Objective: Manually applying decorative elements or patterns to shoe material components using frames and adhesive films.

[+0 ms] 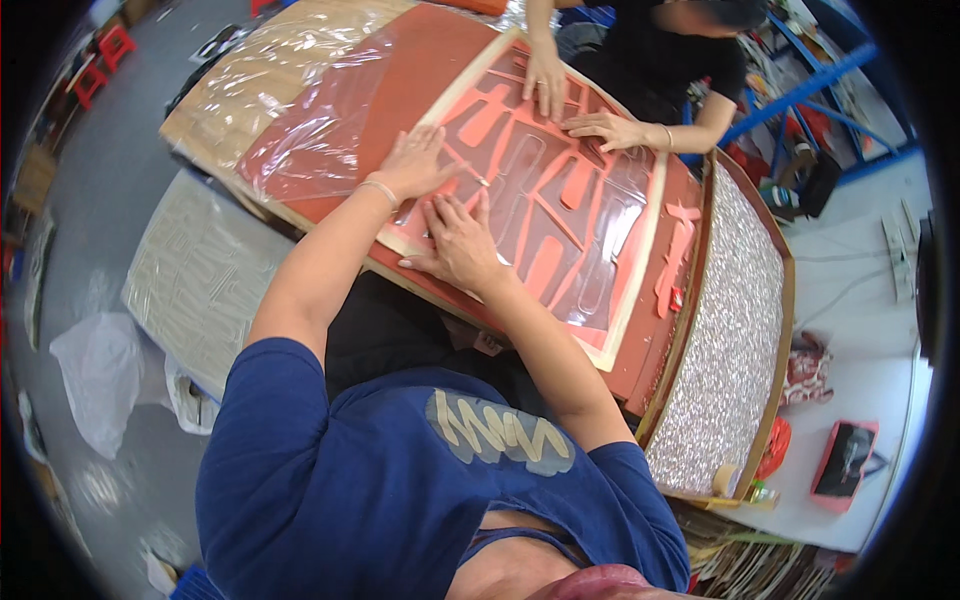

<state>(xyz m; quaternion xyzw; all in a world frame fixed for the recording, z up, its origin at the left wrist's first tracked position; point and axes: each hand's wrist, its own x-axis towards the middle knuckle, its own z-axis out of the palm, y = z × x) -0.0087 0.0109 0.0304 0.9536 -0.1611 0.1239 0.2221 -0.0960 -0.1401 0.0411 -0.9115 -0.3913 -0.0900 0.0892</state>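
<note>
A framed panel (635, 290) with a pale border lies on the table before me. Its dark, glossy, see-through sheet bears several coral-pink shapes (544, 270) and narrow strips. My left hand (413, 166) rests on the panel's left part, palm down with the fingers stretched out. Close to the near left edge, my right hand (462, 243) presses its fingertips on the panel, thumb apart from the fingers. Neither hand shows anything held. Across from me, a co-worker's two hands (606, 130) also touch the panel's far part.
Clear plastic film (320, 120) covers part of the red-brown table surface (415, 60) at left. A grey patterned board (200, 270) stands lower left. To the right are a loose pink piece (677, 250) and a tray of silvery glitter material (725, 320). Blue metal shelving (800, 95) is behind.
</note>
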